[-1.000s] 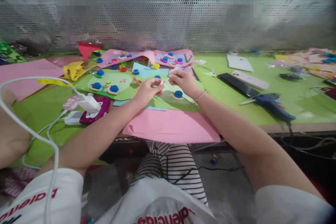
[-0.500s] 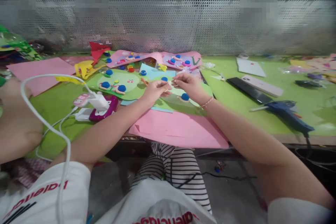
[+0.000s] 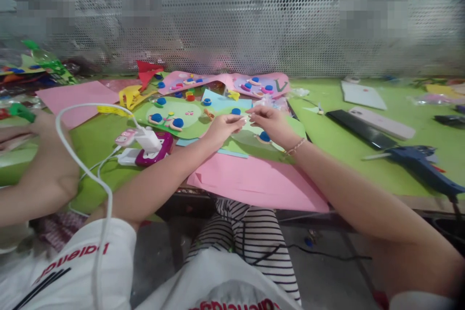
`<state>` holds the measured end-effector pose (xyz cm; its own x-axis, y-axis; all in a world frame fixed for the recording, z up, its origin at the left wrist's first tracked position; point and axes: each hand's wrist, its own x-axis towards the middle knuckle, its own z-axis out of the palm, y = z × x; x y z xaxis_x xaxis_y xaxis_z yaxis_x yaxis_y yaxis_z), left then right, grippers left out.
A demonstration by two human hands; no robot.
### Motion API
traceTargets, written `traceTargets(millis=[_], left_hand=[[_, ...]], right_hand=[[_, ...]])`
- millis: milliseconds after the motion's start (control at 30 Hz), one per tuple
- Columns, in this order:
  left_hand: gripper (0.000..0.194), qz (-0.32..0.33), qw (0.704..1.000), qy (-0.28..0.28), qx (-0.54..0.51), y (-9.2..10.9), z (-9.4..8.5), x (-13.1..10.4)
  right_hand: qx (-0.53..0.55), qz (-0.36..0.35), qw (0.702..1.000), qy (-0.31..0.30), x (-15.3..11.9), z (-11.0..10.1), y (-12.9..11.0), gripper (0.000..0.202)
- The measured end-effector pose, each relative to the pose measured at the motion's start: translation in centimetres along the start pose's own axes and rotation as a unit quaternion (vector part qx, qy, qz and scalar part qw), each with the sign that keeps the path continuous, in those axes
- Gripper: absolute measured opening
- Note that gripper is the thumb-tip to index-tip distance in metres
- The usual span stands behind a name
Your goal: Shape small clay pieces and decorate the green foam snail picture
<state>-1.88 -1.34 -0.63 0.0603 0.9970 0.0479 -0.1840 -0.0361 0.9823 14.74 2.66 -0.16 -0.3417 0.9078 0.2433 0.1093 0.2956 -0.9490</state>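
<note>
Green-covered tabletop (image 3: 337, 148) is cluttered. Your left hand (image 3: 227, 126) pinches what appears a small pale piece (image 3: 246, 118) above the green card (image 3: 236, 145); your right hand (image 3: 271, 123) now sits closer, fingers bent, its grip undeterminable. Narrowed gap suggests both hands are working that piece.

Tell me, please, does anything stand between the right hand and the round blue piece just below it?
Nothing visible stands between the right hand and the round blue piece; the glue gun lies well to the right.
</note>
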Motion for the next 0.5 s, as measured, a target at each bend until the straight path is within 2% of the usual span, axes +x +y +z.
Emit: traceTargets(millis=[100, 167, 333, 500], left_hand=[[0.009, -0.022, 0.999, 0.033, -0.018, 0.6, 0.3, -0.3], [0.006, -0.029, 0.998, 0.046, -0.019, 1.0, 0.4, -0.4], [0.011, -0.027, 0.999, 0.015, -0.008, 1.1, 0.4, -0.6], [0.016, -0.043, 0.999, -0.004, -0.019, 0.8, 0.2, -0.5]], right_hand=[[0.002, -0.002, 1.000, -0.006, -0.2, 0.0, -0.2, 0.016], [0.005, -0.029, 0.999, -0.018, -0.3, 0.1, -0.3, 0.019], [-0.013, -0.131, 0.990, -0.047, -0.4, 0.7, 0.0, 0.035], [-0.088, -0.189, 0.978, -0.024, -0.4, 1.2, 0.3, 0.030]])
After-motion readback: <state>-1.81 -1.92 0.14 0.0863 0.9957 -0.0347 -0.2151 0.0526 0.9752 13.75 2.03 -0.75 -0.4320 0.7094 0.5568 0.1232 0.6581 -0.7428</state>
